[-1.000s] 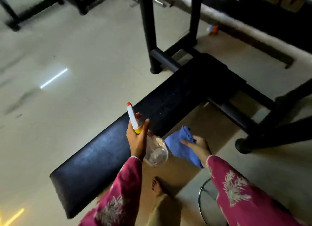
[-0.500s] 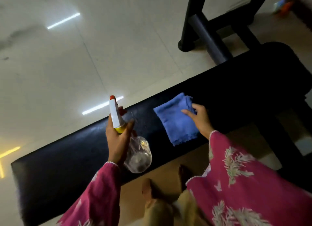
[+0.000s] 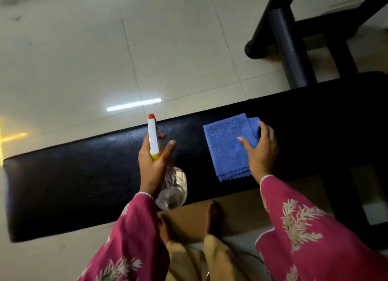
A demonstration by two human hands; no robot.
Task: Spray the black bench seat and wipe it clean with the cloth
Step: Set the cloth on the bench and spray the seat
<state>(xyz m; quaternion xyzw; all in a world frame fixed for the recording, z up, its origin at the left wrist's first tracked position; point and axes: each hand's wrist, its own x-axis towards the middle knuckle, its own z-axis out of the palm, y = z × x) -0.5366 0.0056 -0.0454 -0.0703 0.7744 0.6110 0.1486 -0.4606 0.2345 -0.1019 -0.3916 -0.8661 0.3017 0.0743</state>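
Fine droplets speckle the black bench seat (image 3: 84, 186), so spraying seems begun, with wiping left to do. The folded blue cloth (image 3: 228, 146) lies on it under the right hand's (image 3: 262, 152) spread fingers. The left hand's (image 3: 153, 165) fingers clasp the spray bottle (image 3: 174, 188).

The black table (image 3: 73, 175) is free from its left end up to the left hand (image 3: 153, 165) and its spray bottle (image 3: 152, 138) over the middle. A bare strip separates these from the folded blue cloth (image 3: 226, 146), with the right hand (image 3: 262, 152) flat on it. Behind the right end black frame tubes (image 3: 291, 49) crowd the far edge; elsewhere the floor (image 3: 84, 60) lies open.
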